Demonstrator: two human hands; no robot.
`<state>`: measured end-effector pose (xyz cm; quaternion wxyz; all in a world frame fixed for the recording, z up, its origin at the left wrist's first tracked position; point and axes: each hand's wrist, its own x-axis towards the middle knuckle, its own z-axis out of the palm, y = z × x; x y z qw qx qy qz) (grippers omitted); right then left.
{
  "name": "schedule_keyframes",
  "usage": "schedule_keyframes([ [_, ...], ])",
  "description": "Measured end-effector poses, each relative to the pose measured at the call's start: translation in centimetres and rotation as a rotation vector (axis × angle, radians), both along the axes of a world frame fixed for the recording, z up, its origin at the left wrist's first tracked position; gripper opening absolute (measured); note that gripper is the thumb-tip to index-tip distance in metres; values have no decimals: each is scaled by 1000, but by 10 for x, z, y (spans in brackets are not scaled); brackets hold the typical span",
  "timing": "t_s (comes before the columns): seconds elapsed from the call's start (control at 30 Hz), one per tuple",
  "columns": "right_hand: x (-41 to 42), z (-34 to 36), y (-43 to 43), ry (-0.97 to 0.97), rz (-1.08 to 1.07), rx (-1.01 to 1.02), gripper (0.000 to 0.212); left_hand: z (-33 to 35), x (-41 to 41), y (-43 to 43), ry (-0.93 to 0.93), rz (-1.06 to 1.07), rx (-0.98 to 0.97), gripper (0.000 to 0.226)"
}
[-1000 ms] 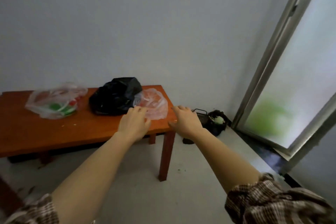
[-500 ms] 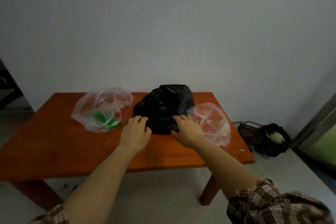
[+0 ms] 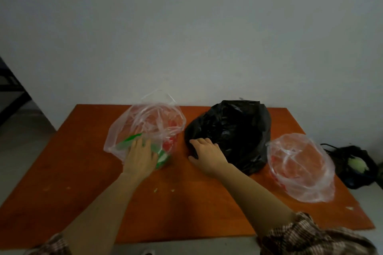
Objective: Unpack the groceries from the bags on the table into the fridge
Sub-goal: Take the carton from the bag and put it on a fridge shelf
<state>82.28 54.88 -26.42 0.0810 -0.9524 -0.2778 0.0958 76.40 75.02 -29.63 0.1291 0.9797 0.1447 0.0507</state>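
Observation:
Three bags lie on an orange-brown wooden table (image 3: 62, 172). A clear plastic bag (image 3: 149, 124) with green and red items inside sits at the left. In the middle is a black plastic bag (image 3: 234, 130). At the right lies a second clear bag (image 3: 300, 167) with something reddish in it. My left hand (image 3: 141, 155) rests flat on the front of the left clear bag, fingers spread. My right hand (image 3: 207, 153) lies against the front left side of the black bag, fingers apart and not closed on it. No fridge is in view.
A plain grey wall stands behind the table. On the floor at the right sits a dark bag (image 3: 356, 165) with something pale green inside. A dark piece of furniture (image 3: 8, 89) shows at the far left edge. Small crumbs (image 3: 163, 190) dot the tabletop.
The view has swung left and closer to the table. My left hand moved from the black bag onto the left clear bag. My right hand shifted to the black bag's front left.

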Motion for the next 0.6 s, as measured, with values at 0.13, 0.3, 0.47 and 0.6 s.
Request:
schedule_keyframes([
  [0.13, 32, -19, 61, 14, -49, 31, 54, -22, 34, 59, 112, -8, 79, 72],
  [0.3, 60, -41, 127, -9, -77, 74, 52, -56, 52, 115, 149, -48, 112, 67],
  [0.47, 79, -61, 171, 20, -19, 45, 42, -77, 55, 144, 50, -179, -73, 71],
  [0.6, 88, -77, 192, 219, -28, -16, 31, -94, 54, 156, 56, -218, -242, 51],
])
